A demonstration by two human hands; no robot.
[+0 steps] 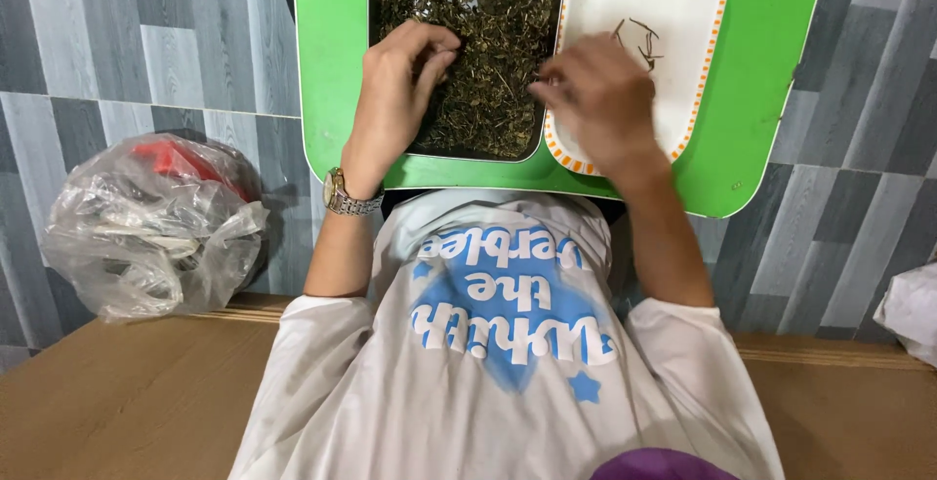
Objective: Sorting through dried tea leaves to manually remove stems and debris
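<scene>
The left hand (pixel 400 90), a wristwatch (pixel 344 195) on its wrist, rests curled on dried leaves (pixel 478 21) in a dark tray (pixel 459 153); the right hand (pixel 600 100), blurred, hovers at the white dish (pixel 683 12) holding a few stems (pixel 639 39); both containers sit on a green tray (pixel 761 70); a clear plastic bag (pixel 146 226) lies on the tiled floor (pixel 146 41).

Blurred right hand (pixel 597 100); dark tray (pixel 459 139) cut off at top.

Below me the floor (pixel 146 60) is laid in long grey planks — pale and dark shades mixed, wood-grained. I sit on a brown wooden platform (pixel 117 402) with a raised edge. To my left a crumpled clear plastic bag (pixel 151 226) rests on the floor — something red shows inside. Light is even, shadows soft.
</scene>
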